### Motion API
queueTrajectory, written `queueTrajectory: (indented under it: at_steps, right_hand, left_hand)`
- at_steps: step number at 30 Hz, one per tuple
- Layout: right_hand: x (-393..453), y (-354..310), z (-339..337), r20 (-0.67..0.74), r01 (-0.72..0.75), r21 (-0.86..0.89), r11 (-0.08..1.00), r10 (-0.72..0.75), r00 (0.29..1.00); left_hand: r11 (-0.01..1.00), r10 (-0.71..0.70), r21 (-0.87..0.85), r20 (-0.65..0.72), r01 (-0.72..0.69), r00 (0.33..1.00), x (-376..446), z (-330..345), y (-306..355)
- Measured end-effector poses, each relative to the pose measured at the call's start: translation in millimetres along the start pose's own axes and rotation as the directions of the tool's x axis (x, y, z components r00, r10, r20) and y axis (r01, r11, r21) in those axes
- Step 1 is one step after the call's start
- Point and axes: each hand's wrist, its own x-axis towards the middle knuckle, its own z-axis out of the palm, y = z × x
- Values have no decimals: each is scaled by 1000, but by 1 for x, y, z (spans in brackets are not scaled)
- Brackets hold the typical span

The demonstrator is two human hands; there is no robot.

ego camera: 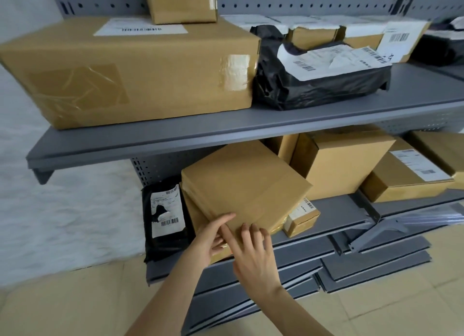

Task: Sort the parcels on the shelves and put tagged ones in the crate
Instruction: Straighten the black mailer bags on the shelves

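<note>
Both hands on the tilted brown parcel (241, 185) at 6 o'clock, lower shelf (334, 220). Left hand (208, 240) grips the parcel's near corner, thumb on top, fingers curled under its edge. Right hand (253, 250) lies flat on the near top edge, fingers straight, grip released, grasping nothing. The parcel leans on a small labelled box (301, 216) at its 3 o'clock.

Largest first: big taped carton (130, 72) at 10 o'clock on the upper shelf (226, 132), label on top, smaller box (182, 3) stacked on it at 12. Black poly bag (319, 72) with barcode label at 1 o'clock, touching the carton. Plain box (341, 160) at 3 o'clock on the lower shelf, labelled box (406, 177) to its right. Black labelled mailer (164, 215) stands upright at 8 o'clock, just beside the held parcel. Grey shelf panels (376, 260) lie on the floor at 4 o'clock.
</note>
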Motion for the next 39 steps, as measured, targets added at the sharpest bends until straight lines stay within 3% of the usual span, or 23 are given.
queueTrajectory:
  at_steps: [4,8,11,14,17,20,24,27,29,34,39]
  right_hand:
    - [1,11,-2,-94,5,-5,1000,-6,996]
    - [16,24,-22,-190,-19,-9,1000,17,982]
    - [36,32,-51,-325,-49,117,992,85,942]
    - [51,40,-82,-381,-63,339,939,199,903]
    - [60,56,-103,-260,-67,709,702,349,900]
    - [65,73,-107,-15,-126,950,284,447,895]
    - [59,80,-86,273,-265,961,-80,437,857]
    - [50,82,-64,448,-330,885,-328,408,796]
    - [46,84,-51,554,-354,804,-478,384,739]
    - [38,80,-29,679,-375,663,-649,309,665]
    - [31,76,-16,706,-444,618,-649,209,677]
  left_hand:
    - [990,-12,-137,56,20,998,-13,8,-8]
    - [975,112,-192,-4,-110,994,-24,16,4]
    - [937,239,-230,-121,-261,963,-32,16,25]
    - [887,382,-173,-247,-429,890,-34,4,45]
    - [906,364,-110,-289,-409,885,-33,-17,51]
    - [937,322,-52,-260,-347,910,-31,-36,45]
    - [937,329,-64,-177,-344,928,-29,-57,33]
    - [926,339,-97,-216,-365,916,-25,-69,25]
    - [939,306,-110,-157,-325,939,-24,-76,22]
    - [945,266,-230,125,-233,956,-23,-89,17]
    - [945,289,-167,19,-282,957,-26,-99,25]
